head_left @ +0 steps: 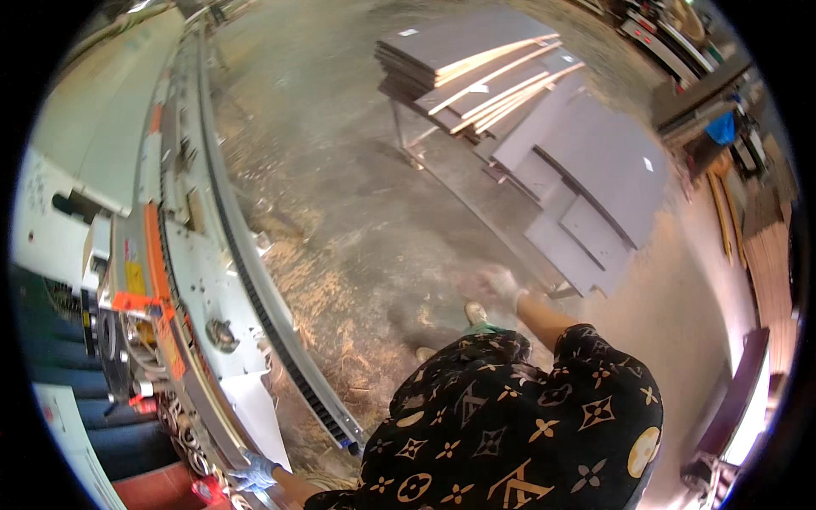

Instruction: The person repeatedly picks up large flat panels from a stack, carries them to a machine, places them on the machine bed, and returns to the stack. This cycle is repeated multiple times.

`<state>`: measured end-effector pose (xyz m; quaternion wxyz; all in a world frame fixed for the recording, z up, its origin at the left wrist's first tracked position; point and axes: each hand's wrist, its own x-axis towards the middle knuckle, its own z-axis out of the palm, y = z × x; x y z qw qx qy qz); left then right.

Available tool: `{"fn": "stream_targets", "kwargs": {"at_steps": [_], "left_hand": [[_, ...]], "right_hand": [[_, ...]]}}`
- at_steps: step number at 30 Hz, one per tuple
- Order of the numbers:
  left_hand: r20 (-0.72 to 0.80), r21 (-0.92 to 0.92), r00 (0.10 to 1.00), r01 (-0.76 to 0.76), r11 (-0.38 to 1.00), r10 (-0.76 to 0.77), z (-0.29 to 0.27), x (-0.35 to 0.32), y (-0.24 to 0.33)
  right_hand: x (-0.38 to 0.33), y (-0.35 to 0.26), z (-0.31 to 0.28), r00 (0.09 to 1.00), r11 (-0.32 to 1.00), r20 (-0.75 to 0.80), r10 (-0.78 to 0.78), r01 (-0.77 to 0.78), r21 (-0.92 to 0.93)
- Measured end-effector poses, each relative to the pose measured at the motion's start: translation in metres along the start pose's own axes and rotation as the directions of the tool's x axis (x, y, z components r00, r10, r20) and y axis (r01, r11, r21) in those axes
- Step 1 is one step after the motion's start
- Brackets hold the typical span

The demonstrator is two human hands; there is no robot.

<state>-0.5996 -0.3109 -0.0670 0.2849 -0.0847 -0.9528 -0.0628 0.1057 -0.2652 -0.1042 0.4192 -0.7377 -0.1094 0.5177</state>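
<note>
My left hand (255, 471), in a pale blue-grey glove, is at the near end of a long machine (223, 327) on the left. Its fingers are stretched out over the machine's metal edge, and nothing shows in them. My right hand (497, 287), in a whitish glove, hangs over the floor in front of me. Motion smears its fingers, and I make out nothing held. Nearest to it, on the right, lie grey-brown panels (595, 153) on a low metal frame (476, 217).
Beyond them is a stack of dark panels (467, 38) with pale edges. A black toothed track (246, 285) runs along the machine. Sawdust (314, 297) is scattered over the concrete floor (340, 153). Brown sheets (769, 280) stand at the far right.
</note>
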Motion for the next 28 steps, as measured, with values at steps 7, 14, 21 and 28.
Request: {"fn": "stream_targets", "kwargs": {"at_steps": [7, 14, 21, 28], "left_hand": [[0.09, -0.617, 0.859, -0.348, 0.706, 0.503, -0.152, -0.194, 0.146], [0.099, -0.827, 0.577, -0.405, 0.389, 0.811, -0.225, -0.317, 0.16], [0.319, -0.749, 0.43, -0.431, 0.503, 0.845, -0.273, -0.362, 0.135], [0.367, -0.854, 0.421, -0.201, 0.48, 0.829, -0.252, -0.407, 0.138]], "right_hand": [[0.205, 0.099, -0.201, 0.978, 0.928, -0.054, -0.202, 0.208, 0.308], [0.297, -0.072, -0.155, 0.991, 0.771, 0.134, -0.022, -0.068, 0.634], [0.308, -0.107, -0.135, 0.997, 0.77, 0.049, -0.058, 0.013, 0.638], [0.108, -0.063, -0.09, 0.709, 0.691, 0.546, -0.446, -0.114, 0.714]]}}
